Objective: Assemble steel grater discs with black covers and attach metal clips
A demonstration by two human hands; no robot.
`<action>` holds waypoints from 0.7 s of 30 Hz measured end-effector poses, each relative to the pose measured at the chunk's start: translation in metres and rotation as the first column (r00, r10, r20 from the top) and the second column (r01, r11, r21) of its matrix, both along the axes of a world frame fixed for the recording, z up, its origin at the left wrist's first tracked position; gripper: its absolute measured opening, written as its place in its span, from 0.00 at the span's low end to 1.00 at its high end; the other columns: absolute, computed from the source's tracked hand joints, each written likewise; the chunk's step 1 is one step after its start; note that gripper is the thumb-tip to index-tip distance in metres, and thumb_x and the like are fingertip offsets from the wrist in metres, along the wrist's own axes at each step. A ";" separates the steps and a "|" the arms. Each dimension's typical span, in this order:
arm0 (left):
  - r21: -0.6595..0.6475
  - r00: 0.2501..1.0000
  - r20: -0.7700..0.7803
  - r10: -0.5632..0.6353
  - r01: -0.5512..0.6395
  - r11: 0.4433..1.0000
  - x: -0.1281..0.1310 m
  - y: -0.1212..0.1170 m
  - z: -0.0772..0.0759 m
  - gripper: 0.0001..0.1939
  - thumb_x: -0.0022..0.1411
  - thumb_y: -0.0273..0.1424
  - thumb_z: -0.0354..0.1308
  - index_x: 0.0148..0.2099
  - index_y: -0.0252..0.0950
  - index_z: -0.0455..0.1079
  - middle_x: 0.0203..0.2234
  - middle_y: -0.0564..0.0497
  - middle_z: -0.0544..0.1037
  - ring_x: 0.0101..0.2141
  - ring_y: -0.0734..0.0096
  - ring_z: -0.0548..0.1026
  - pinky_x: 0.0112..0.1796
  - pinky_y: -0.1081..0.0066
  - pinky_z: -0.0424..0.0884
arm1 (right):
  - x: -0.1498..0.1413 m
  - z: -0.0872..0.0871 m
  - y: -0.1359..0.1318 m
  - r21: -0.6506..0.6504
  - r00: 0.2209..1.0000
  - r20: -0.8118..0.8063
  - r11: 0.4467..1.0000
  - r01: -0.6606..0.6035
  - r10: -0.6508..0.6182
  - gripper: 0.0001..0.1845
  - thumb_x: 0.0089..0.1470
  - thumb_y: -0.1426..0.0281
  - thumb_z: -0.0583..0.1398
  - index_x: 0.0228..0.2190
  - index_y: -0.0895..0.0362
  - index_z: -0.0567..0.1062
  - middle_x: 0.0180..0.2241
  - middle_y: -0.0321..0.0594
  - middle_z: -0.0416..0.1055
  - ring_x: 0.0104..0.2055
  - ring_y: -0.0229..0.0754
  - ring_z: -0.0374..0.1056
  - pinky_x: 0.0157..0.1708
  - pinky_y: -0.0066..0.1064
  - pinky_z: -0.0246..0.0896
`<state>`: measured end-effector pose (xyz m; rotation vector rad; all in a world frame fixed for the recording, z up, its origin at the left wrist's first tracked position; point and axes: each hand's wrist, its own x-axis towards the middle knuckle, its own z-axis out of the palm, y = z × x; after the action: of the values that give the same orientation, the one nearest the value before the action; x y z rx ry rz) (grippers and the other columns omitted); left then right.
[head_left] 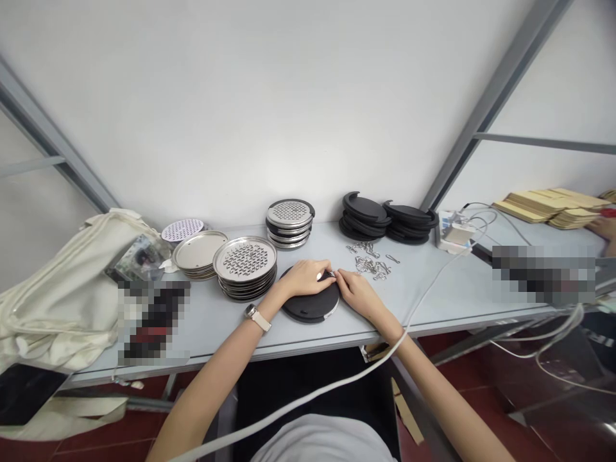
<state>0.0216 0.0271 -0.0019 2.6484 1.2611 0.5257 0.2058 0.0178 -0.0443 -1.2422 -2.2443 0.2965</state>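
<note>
A round black plastic base (312, 304) lies on the table in front of me. My left hand (307, 277) rests across its top, with thumb and fingers closed at the far right rim. At the same rim, my right hand (359, 294) grips with its fingertips meeting those of the left. A small shiny bit shows between the fingertips, too small to name. To the left stands a stack of round metal grater plates (245, 258). Small metal clips (370, 264) lie loose beyond my right hand.
Stacked black bases (366, 215) stand at the back, right of assembled graters (289, 218). Plain metal discs (199, 251) and a cream cloth bag (72, 276) are left. A power strip (452, 234) stands right; its white cable (308, 393) crosses before me. Another person's hand (604, 226) is far right, near wooden pieces (543, 204).
</note>
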 end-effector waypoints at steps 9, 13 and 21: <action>-0.114 0.995 0.095 0.011 0.000 0.993 0.000 0.004 -0.003 0.12 0.62 0.41 0.54 0.41 0.39 0.70 0.26 0.54 0.75 0.29 0.69 0.73 0.30 0.73 0.63 | 0.000 0.000 0.000 0.005 0.999 0.033 1.000 0.012 -0.012 0.17 0.64 0.70 0.45 0.28 0.57 0.68 0.25 0.42 0.72 0.29 0.42 0.69 0.31 0.29 0.54; -0.158 0.989 0.143 0.024 -0.001 0.987 0.000 0.006 -0.004 0.13 0.60 0.41 0.56 0.42 0.38 0.71 0.29 0.53 0.77 0.32 0.69 0.74 0.33 0.73 0.65 | 0.000 0.000 0.000 0.007 0.999 0.036 1.000 0.027 -0.027 0.16 0.64 0.70 0.45 0.28 0.57 0.68 0.25 0.42 0.72 0.28 0.42 0.68 0.30 0.30 0.53; -0.198 0.977 0.214 0.017 0.026 0.980 0.000 0.009 -0.005 0.13 0.58 0.41 0.58 0.40 0.37 0.72 0.28 0.53 0.76 0.30 0.71 0.73 0.32 0.74 0.65 | -0.001 -0.001 0.000 0.025 0.998 0.048 0.998 0.049 -0.051 0.16 0.64 0.70 0.45 0.28 0.56 0.67 0.23 0.41 0.71 0.27 0.43 0.67 0.29 0.30 0.52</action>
<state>0.0213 0.0362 -0.0069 2.3578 1.1768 0.6294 0.2046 0.0177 -0.0452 -1.3041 -2.2473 0.2227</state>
